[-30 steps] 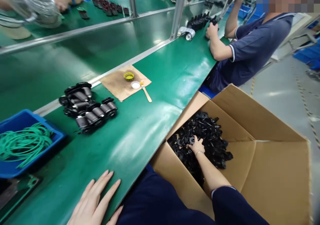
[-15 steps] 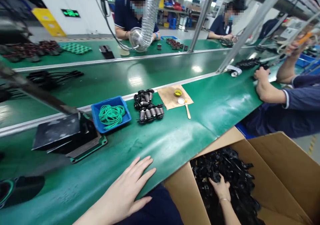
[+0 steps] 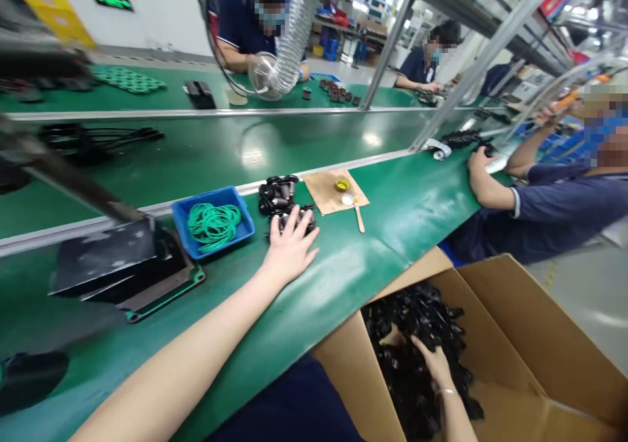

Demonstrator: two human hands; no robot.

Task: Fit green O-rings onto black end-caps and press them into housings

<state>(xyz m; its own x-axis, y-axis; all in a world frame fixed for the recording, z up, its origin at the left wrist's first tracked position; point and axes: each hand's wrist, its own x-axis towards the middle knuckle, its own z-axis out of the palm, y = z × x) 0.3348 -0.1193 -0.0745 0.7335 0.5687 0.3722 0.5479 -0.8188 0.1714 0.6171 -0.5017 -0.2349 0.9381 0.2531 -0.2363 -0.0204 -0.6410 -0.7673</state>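
My left hand [image 3: 290, 252] reaches across the green bench with its fingers spread over the front row of small black parts with silver-grey cylinders [image 3: 305, 220]. Its fingertips cover some of them; whether they touch is hard to make out. A back group of the same parts [image 3: 277, 193] lies just behind. Low on the right, my right hand [image 3: 436, 363] is inside an open cardboard box [image 3: 495, 318], among a heap of black plastic parts [image 3: 426, 311]. Its thumb shows, but the other fingers are mostly hidden by the parts.
A blue tray [image 3: 248, 229] holds green rings [image 3: 214, 225]. Beyond the parts, a brown sheet [image 3: 318, 193] carries a yellow-rimmed cap [image 3: 342, 185] and a small stick [image 3: 360, 218]. A dark metal fixture [image 3: 108, 259] stands left. A co-worker [image 3: 554, 200] sits at right; others work opposite.
My left hand has moved forward from the bench's near edge onto the cylinder parts. My right hand stays in the box, its fingers now deeper among the black parts. The view has shifted slightly.
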